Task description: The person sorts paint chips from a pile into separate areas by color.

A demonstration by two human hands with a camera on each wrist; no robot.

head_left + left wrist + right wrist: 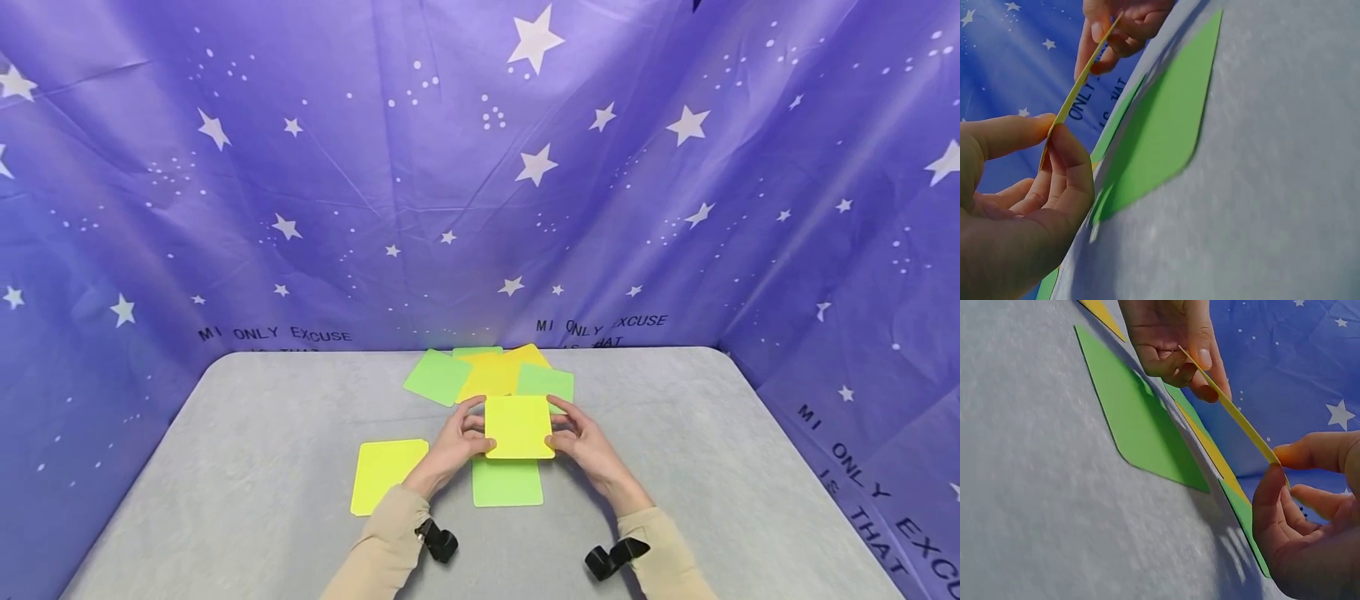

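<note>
Both hands hold one yellow card [519, 427] above the grey table [225, 500]. My left hand [459, 442] pinches its left edge between thumb and fingers; my right hand [581, 440] pinches the right edge. The wrist views show the yellow card [1082, 78] [1229, 409] edge-on, lifted off the cloth. Under it a green card [507, 483] [1160, 137] [1138, 422] lies flat. A second yellow card [384, 473] lies to the left of my left forearm.
A loose heap of green and yellow cards [491, 375] lies just beyond the hands near the table's far edge. Purple star-printed cloth [480, 167] walls in the back and both sides. Black straps [438, 542] sit at both wrists.
</note>
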